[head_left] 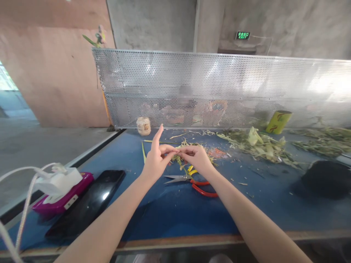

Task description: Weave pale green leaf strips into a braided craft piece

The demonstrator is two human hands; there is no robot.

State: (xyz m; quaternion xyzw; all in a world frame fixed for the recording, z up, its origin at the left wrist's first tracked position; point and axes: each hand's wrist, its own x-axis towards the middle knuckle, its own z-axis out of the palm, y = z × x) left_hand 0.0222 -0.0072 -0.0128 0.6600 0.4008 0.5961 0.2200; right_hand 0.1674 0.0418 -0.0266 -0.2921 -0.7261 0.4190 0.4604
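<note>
Both of my hands are raised over the blue table (170, 215), fingertips meeting. My left hand (157, 157) pinches a small green leaf strip piece (178, 157) with thumb and middle fingers, index finger pointing up. My right hand (196, 157) is closed on the same woven leaf piece from the right. Just below the hands lie scissors (192, 181) with red handles and a yellow bit beside them. A long green leaf strip (143, 151) lies on the table left of my left hand.
A perforated metal screen (219, 87) backs the table. Leaf scraps (257, 144) spread to the right, with a yellow-green roll (278, 121) and a dark object (326, 178). At left: a black phone (90, 201), a pink power bank with white charger (61, 190), and a small jar (143, 126).
</note>
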